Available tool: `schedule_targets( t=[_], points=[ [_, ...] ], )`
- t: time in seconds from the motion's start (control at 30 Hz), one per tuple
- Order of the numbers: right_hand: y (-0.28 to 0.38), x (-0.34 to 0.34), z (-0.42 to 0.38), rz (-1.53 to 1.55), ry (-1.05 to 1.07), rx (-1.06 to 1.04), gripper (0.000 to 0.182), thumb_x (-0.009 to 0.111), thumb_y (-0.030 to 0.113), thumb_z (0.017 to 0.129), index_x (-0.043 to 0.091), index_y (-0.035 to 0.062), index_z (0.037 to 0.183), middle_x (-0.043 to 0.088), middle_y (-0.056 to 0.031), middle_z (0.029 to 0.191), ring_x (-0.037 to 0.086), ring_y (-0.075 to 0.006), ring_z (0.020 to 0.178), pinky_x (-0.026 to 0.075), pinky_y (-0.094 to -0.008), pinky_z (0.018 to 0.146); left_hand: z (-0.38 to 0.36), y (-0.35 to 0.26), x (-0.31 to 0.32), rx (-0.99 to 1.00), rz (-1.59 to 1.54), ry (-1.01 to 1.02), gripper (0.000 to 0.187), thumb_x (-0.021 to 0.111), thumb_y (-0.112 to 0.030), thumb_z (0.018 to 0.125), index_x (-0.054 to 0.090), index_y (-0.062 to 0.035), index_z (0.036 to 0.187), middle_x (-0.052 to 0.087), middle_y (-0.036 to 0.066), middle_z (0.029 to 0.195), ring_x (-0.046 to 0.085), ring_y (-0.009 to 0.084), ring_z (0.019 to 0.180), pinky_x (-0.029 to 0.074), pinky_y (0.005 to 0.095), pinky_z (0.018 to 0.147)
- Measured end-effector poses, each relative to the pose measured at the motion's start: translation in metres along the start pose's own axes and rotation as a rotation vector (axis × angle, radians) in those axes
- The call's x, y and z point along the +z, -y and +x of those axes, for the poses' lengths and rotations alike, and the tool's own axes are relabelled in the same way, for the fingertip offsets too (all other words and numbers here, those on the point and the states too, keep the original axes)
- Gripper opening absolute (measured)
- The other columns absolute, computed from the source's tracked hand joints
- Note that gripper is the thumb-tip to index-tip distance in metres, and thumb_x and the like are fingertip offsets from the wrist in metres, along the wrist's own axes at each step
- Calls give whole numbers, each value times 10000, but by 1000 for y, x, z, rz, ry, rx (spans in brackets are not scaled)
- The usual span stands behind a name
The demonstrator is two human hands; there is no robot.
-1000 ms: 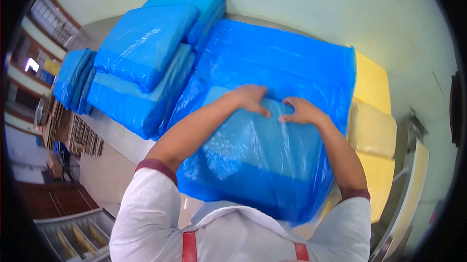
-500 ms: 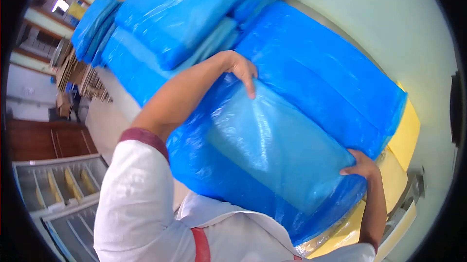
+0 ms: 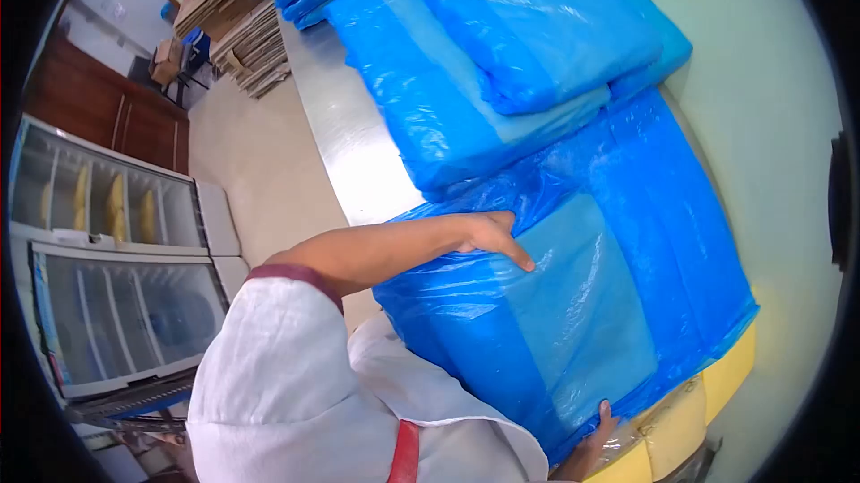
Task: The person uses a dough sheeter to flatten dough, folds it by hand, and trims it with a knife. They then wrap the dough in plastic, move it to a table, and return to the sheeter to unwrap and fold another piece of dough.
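Observation:
In front of me lies a blue bundle in clear, shiny plastic (image 3: pixel 587 322), with a paler blue panel across its middle. My left hand (image 3: pixel 491 237) grips its far left edge; the thumb lies stretched over the top, and the fingers curl into the creased plastic. At the near right edge, my right hand (image 3: pixel 598 438) holds the same bundle, with fingertips showing over the rim and the rest partly hidden. Behind it, more blue plastic-wrapped bundles (image 3: pixel 555 26) are stacked. Yellow padded pieces (image 3: pixel 676 429) lie beneath the right end.
A shiny metal tabletop (image 3: pixel 345 133) runs along the left of the stack. Past the floor stand glass-topped display cabinets (image 3: pixel 134 304) and a pile of flattened cardboard (image 3: pixel 251 53). A pale wall (image 3: pixel 761 125) borders the right side.
My view has swung left, showing more of the cabinets and tabletop. My right hand now sits lower in view, mostly hidden, and the plastic near my left hand is pulled into creases.

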State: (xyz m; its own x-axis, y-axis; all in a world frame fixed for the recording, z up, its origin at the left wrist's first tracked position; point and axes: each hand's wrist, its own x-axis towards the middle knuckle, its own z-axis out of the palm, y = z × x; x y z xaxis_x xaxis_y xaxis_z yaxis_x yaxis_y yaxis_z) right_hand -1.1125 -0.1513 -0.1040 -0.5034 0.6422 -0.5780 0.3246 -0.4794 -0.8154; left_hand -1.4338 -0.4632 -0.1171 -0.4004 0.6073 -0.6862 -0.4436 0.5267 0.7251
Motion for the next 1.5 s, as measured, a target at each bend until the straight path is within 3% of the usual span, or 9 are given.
schedule_targets(
  t=[0.1, 0.23, 0.5, 0.73, 0.83, 1.03, 1.27, 1.4, 1.5],
  points=[
    [6, 5, -26, -19, 11, -133, 819, 708, 95, 686, 331, 6, 1408, 436, -215, 1344, 466, -354, 1205, 416, -461, 1000, -51, -21, 9, 56, 27, -108, 866, 835, -381, 646, 464, 133, 1236, 537, 234, 1220, 530, 294, 1136, 466, 379, 871],
    [12, 19, -84, -30, 9, -261, 826, 705, 100, 679, 328, -4, 1407, 442, -212, 1340, 475, -349, 1195, 419, -452, 996, -99, 11, 9, 113, 143, -92, 903, 810, -423, 654, 426, 135, 1252, 522, 243, 1223, 521, 300, 1142, 468, 370, 875],
    [-54, 91, -213, 12, 124, -358, 840, 700, 111, 666, 321, -22, 1404, 453, -207, 1330, 493, -338, 1175, 425, -433, 987, -287, 97, -34, 374, -146, -132, 736, 812, -204, 685, 483, 76, 1281, 586, 192, 1223, 568, 280, 1119, 455, 351, 958],
    [-108, 245, -308, 85, 424, -325, 848, 695, 133, 647, 329, -35, 1393, 467, -205, 1316, 512, -327, 1155, 430, -419, 980, -425, 215, -113, 427, -286, -381, 748, 789, -81, 687, 445, 32, 1342, 556, 158, 1281, 538, 264, 1167, 400, 372, 1035],
    [-154, 287, -291, 21, 546, -403, 878, 728, 159, 647, 324, -37, 1401, 520, -219, 1257, 573, -351, 1089, 477, -455, 937, -473, 263, -147, 454, -409, -467, 745, 786, -71, 679, 450, 28, 1336, 566, 147, 1265, 546, 254, 1156, 405, 372, 1025],
    [-183, 414, -308, -110, 698, -328, 873, 778, 169, 603, 382, -35, 1353, 553, -166, 1206, 577, -287, 1060, 473, -384, 906, -530, 322, -232, 381, -543, -671, 773, 798, -50, 623, 456, 39, 1311, 583, 149, 1221, 570, 264, 1115, 430, 401, 995],
    [-211, 602, -286, -49, 828, -340, 880, 772, 206, 605, 374, -25, 1355, 554, -170, 1198, 585, -282, 1055, 482, -390, 902, -539, 321, -390, 428, -524, -838, 771, 797, -43, 609, 454, 56, 1291, 601, 159, 1171, 598, 276, 1060, 460, 401, 959],
    [-184, 717, -279, 21, 872, -393, 728, 789, 196, 630, 483, -27, 1252, 608, -103, 1108, 608, -212, 983, 482, -335, 864, -549, 281, -500, 403, -444, -869, 798, 798, -49, 602, 439, 50, 1308, 596, 157, 1178, 597, 275, 1056, 457, 403, 960],
    [-147, 783, -269, 30, 847, -493, 884, 758, 219, 617, 361, -35, 1365, 547, -170, 1202, 582, -280, 1045, 475, -381, 905, -553, 225, -569, 546, -414, -874, 838, 809, -66, 591, 422, 42, 1326, 586, 158, 1192, 588, 270, 1068, 455, 392, 960]
  ],
)
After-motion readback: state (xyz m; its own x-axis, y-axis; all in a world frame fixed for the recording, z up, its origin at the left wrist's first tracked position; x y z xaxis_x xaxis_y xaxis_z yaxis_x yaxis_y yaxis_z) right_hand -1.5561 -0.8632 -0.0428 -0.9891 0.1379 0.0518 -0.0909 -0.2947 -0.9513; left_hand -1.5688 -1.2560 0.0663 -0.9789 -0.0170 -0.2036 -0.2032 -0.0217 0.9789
